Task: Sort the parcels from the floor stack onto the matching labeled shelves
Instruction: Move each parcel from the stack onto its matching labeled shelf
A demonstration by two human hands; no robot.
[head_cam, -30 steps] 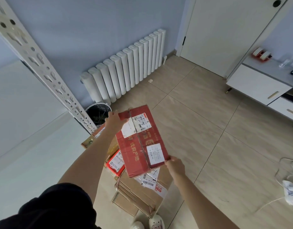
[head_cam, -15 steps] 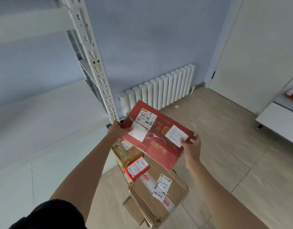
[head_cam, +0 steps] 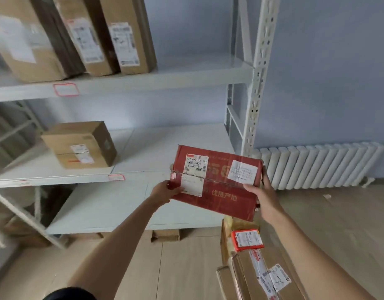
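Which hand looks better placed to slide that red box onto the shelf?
Probably left: the left hand grips the red box on the shelf side; the right hand holds the far end.

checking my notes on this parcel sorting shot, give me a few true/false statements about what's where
1. Both hands hold the red parcel. True: the left hand grips its left end and the right hand its right end.
2. The red parcel rests on the middle shelf. False: it is held in the air in front of the rack.
3. One brown box sits on the middle shelf. True.
4. The top shelf holds nothing. False: brown boxes stand on its left part.
5. Parcels remain stacked on the floor, lower right. True.
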